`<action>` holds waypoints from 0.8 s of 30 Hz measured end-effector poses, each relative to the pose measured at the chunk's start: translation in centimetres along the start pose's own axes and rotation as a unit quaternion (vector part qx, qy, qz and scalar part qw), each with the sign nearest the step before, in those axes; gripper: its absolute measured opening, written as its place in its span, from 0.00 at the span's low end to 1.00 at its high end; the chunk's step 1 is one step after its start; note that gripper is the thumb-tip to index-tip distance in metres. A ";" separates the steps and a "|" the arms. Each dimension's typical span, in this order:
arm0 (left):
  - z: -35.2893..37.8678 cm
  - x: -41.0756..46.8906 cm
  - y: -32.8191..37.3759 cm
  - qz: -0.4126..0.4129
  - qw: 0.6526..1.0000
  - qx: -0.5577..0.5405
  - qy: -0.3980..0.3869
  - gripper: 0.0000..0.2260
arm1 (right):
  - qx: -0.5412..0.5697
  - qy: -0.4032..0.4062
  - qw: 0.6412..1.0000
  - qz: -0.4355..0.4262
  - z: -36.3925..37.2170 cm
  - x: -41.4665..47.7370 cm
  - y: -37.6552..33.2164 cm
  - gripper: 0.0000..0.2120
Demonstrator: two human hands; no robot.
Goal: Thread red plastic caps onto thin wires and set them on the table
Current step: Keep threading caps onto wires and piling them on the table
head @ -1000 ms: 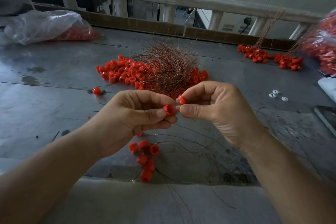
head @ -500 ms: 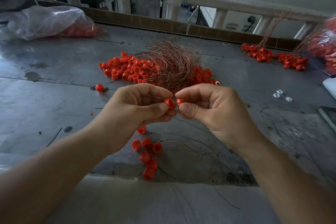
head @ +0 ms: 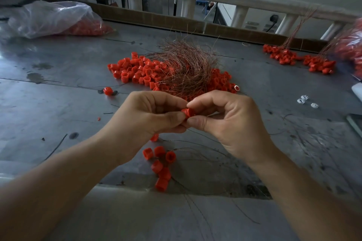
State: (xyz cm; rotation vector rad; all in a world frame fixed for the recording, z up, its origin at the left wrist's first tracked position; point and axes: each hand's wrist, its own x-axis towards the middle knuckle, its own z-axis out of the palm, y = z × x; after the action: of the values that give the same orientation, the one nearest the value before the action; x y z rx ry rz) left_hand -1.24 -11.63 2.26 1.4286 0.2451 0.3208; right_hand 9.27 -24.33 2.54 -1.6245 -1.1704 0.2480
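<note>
You are working at a grey metal bench (head: pixel 58 103) with a rail behind it. At its far left a clear plastic bag (head: pixel 49 17) of caps is lying. In the middle a bundle of thin wires (head: pixel 188 72) is resting on a pile of loose red caps (head: pixel 137 70), just beyond your hands.

Your left hand (head: pixel 145 121) and your right hand (head: pixel 227 123) are meeting above the near part of the bench, both with curled fingers. The left thumb and forefinger are pinching the held cap (head: pixel 187 112) from one side. The right thumb and forefinger are closing on its other side. The wire between them is too thin for me to see, so I cannot tell if it is already through.

Below your hands, near the bench edge, the threaded caps (head: pixel 160 166) are lying in a small group with their wires spreading to the right.

For this step, I think you are doing well if you are holding the cap steady with the left hand and letting only the right fingers feed the wire. Grip the wire close to its tip, because such a thin wire probably bends easily. Turn the cap's hole toward you, so you are seeing where the tip is entering.
</note>
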 end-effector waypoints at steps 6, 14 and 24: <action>0.0 0.0 -0.1 -0.001 1.000 0.022 0.015 0.08 | -0.003 0.001 1.000 0.013 0.2 -0.1 0.0 0.11; 0.1 -0.2 -0.2 0.012 1.000 0.022 0.018 0.08 | -0.059 0.018 0.998 -0.024 0.2 -0.4 -0.3 0.08; -0.2 -0.5 -0.2 -0.028 0.999 -0.009 -0.016 0.10 | -0.083 0.042 0.994 -0.062 0.4 -0.8 -0.4 0.06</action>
State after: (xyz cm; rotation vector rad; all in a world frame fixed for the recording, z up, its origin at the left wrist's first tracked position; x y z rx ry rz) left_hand -1.74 -11.66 2.02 1.4061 0.2555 0.2547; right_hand 8.35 -24.73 2.39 -1.6822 -1.2479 0.0014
